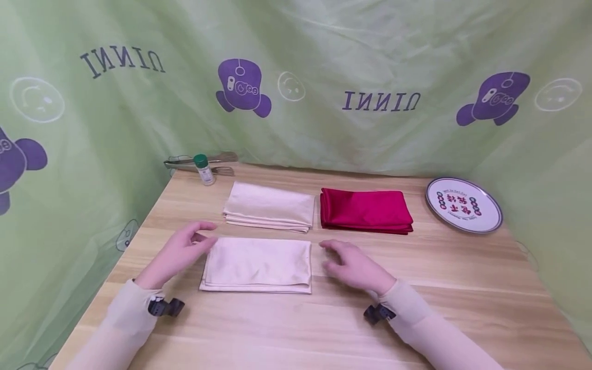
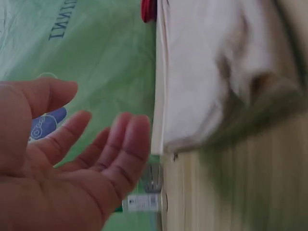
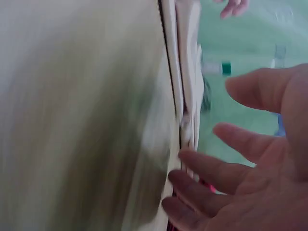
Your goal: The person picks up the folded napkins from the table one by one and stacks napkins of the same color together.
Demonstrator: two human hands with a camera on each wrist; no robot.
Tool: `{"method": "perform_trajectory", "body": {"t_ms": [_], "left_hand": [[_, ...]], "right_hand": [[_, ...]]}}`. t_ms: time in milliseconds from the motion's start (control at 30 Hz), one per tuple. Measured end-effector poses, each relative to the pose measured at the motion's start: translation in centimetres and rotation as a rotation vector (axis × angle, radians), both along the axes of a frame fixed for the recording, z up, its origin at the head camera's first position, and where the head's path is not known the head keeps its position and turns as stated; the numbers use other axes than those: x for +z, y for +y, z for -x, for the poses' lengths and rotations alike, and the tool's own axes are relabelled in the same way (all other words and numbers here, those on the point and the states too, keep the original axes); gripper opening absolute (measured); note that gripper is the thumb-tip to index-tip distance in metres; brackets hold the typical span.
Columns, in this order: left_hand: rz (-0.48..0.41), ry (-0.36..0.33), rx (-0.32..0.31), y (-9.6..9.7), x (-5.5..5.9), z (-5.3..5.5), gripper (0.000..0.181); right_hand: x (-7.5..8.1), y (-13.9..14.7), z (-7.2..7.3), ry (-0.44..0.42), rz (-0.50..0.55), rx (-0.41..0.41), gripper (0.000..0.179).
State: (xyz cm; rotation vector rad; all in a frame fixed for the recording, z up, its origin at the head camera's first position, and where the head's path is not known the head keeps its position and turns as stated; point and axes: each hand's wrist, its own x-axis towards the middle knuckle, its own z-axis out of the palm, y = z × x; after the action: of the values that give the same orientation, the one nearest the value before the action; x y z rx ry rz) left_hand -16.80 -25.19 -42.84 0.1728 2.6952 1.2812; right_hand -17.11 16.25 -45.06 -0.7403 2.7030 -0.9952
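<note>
A folded cream satin cloth (image 1: 259, 263) lies flat on the wooden table between my two hands. My left hand (image 1: 181, 253) hovers at its upper left corner, fingers loosely bent and holding nothing. To the cloth's right is my right hand (image 1: 355, 264), its relaxed fingers spread and pointing at the right edge. In the left wrist view the left palm and fingers (image 2: 129, 149) show with nothing in them. The right wrist view shows the right fingers (image 3: 211, 173) likewise holding nothing, beside the layered cloth edge (image 3: 185, 72).
Behind lie a second folded cream cloth (image 1: 270, 205) and a folded dark red cloth (image 1: 365, 209). A plate (image 1: 462, 223) with printed characters sits at the far right. At the back left stand a green-capped shaker bottle (image 1: 204, 169) and metal utensils (image 1: 224, 157). Green curtain (image 1: 314, 133) encloses the table.
</note>
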Motion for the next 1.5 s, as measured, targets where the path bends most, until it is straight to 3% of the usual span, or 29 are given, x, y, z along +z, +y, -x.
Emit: {"method": "perform_trajectory", "body": {"t_ms": [100,200,467,567,700,1167,1400,1500], "left_hand": [[0.142,0.020,-0.020,0.0,-0.3,-1.1,0.051],[0.221,0.037,-0.063,0.6,-0.7,-1.9,0.053],[0.315,0.129,-0.103,2.3,-1.4,-3.5,0.051],[0.275,0.131,-0.099,2.7,-1.6,-3.9,0.046],[0.148,0.109,-0.055,2.7,-2.0,-4.2,0.042],[-0.197,0.101,0.124,2.6,-2.8,-4.1,0.034],[-0.274,0.176,0.119,2.9,-2.8,-3.8,0.031],[-0.295,0.175,0.121,2.8,-3.0,-3.6,0.029]], "right_hand": [[0.1,-1.1,-1.1,0.036,-0.088,0.055,0.054],[0.1,-1.9,-1.9,0.051,-0.159,0.064,0.058],[-0.3,-3.5,-3.1,0.041,-0.206,0.005,0.061],[-0.4,-3.9,-3.4,0.027,-0.197,0.008,0.060],[-0.5,-4.1,-3.4,0.003,-0.127,0.003,0.056],[-1.5,-4.6,-3.1,-0.198,0.489,-0.199,0.037],[-1.7,-5.0,-2.4,-0.281,0.615,-0.307,0.034],[-1.7,-4.9,-2.2,-0.320,0.639,-0.329,0.035]]}}
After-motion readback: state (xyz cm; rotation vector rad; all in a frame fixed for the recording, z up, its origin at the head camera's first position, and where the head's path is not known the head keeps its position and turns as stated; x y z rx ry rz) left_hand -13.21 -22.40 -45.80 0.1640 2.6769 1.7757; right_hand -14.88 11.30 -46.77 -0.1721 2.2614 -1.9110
